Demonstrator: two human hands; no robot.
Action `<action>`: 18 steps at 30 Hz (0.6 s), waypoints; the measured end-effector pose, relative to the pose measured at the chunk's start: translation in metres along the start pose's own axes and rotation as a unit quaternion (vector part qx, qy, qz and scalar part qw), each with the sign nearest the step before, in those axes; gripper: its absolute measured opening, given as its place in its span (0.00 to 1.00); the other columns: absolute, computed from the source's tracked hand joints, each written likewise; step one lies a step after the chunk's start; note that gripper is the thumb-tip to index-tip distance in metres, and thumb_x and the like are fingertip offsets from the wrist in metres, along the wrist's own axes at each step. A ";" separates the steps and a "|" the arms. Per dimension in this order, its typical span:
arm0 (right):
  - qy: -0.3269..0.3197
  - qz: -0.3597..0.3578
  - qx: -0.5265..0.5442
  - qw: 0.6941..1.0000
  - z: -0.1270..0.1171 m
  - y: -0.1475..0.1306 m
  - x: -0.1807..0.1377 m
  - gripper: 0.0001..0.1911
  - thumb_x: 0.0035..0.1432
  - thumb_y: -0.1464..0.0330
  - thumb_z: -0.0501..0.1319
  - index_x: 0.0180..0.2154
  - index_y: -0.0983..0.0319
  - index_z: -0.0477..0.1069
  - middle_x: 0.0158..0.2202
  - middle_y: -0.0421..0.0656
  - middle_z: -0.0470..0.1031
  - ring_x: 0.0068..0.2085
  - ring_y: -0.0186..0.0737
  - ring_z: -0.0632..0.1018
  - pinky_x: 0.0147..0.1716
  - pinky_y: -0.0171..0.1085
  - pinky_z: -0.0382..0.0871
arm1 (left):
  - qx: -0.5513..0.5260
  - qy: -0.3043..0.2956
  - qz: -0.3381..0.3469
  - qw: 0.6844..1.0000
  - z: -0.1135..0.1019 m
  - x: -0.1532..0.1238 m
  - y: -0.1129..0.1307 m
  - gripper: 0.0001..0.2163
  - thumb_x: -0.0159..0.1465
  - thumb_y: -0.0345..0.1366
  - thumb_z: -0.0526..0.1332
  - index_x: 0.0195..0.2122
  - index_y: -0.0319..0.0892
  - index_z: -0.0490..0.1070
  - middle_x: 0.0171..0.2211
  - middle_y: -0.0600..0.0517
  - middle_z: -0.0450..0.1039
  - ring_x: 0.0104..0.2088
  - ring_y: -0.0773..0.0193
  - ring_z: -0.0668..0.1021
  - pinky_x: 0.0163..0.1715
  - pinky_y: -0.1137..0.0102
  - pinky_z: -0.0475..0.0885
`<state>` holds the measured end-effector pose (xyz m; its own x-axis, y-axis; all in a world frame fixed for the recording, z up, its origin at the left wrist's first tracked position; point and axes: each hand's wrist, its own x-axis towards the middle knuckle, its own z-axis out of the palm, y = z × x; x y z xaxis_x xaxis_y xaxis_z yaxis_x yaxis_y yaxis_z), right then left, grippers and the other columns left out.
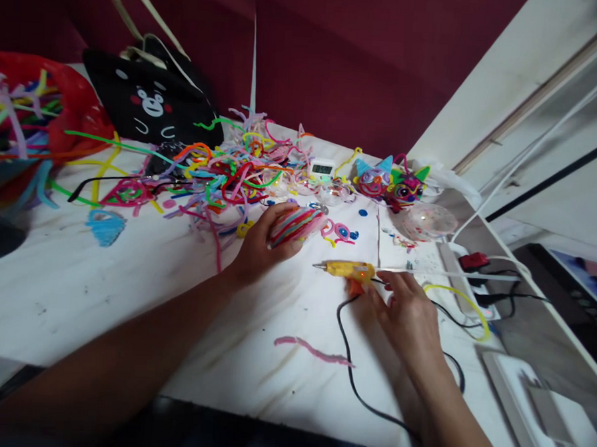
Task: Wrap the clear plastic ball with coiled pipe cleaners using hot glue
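My left hand [265, 242] is closed around a rounded ball [298, 227] covered in pink, red, white and bluish stripes. It is held just above the white table, and its lower side is hidden by my fingers. To the right is a yellow hot glue gun [349, 271] with an orange trigger, its metal nozzle pointing left. A pale glue stick [440, 274] sticks out of its back end. My right hand [407, 309] is at the gun's rear, fingers apart, fingertips close to the body and the stick; whether they touch is unclear.
Tangled pipe cleaners [231, 173] cover the back, with a small digital clock [323, 169] and two decorated cat-eared figures [375, 177] beside them. A clear dome [431, 222] and power strip [468, 292] lie right. A pink strip [314, 351] and black cord [347, 346] lie in front.
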<state>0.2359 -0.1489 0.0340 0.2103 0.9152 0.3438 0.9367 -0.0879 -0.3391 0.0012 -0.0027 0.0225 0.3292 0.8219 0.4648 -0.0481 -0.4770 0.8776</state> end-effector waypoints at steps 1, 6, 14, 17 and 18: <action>-0.002 -0.049 0.031 0.998 -0.002 -0.008 -0.003 0.13 0.62 0.62 0.59 0.43 0.63 0.75 0.41 0.51 0.77 0.39 0.49 0.78 0.38 0.45 0.72 | 0.001 0.002 0.003 1.000 0.000 0.000 0.000 0.24 0.55 0.40 0.67 0.53 0.46 0.66 0.53 0.47 0.71 0.51 0.50 0.75 0.52 0.52 0.71; -0.222 -0.207 0.196 0.933 0.002 -0.055 -0.022 0.06 0.62 0.72 0.61 0.40 0.61 0.76 0.38 0.46 0.77 0.41 0.42 0.78 0.42 0.38 0.74 | 0.001 0.001 0.023 1.000 0.003 0.000 0.001 0.25 0.55 0.42 0.67 0.53 0.44 0.66 0.53 0.45 0.71 0.52 0.49 0.75 0.52 0.54 0.71; -0.226 -0.278 0.115 0.926 0.021 -0.073 -0.032 0.07 0.63 0.75 0.58 0.32 0.64 0.70 0.31 0.47 0.74 0.37 0.45 0.77 0.39 0.42 0.73 | 0.008 -0.028 -0.004 1.000 0.003 -0.003 0.013 0.26 0.54 0.42 0.66 0.53 0.44 0.65 0.51 0.47 0.72 0.49 0.53 0.76 0.50 0.60 0.72; -0.262 -0.183 0.216 0.923 0.001 -0.067 -0.026 0.06 0.66 0.75 0.54 0.36 0.62 0.68 0.30 0.42 0.75 0.31 0.37 0.76 0.30 0.34 0.72 | 0.012 -0.030 0.001 0.999 0.003 -0.004 0.015 0.25 0.55 0.42 0.66 0.53 0.44 0.65 0.51 0.47 0.72 0.50 0.52 0.76 0.51 0.60 0.72; -0.271 -0.147 0.250 0.918 -0.007 -0.065 -0.022 0.07 0.67 0.74 0.53 0.37 0.61 0.68 0.28 0.39 0.74 0.27 0.34 0.75 0.26 0.31 0.70 | 0.014 -0.033 0.005 0.999 0.003 -0.004 0.016 0.25 0.55 0.42 0.66 0.54 0.44 0.65 0.52 0.47 0.72 0.52 0.52 0.75 0.52 0.59 0.71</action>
<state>0.1729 -0.1666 0.0547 -0.3274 0.9439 0.0441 0.6568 0.2609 -0.7075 0.0023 -0.0146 0.0342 0.3901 0.7953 0.4641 -0.0255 -0.4945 0.8688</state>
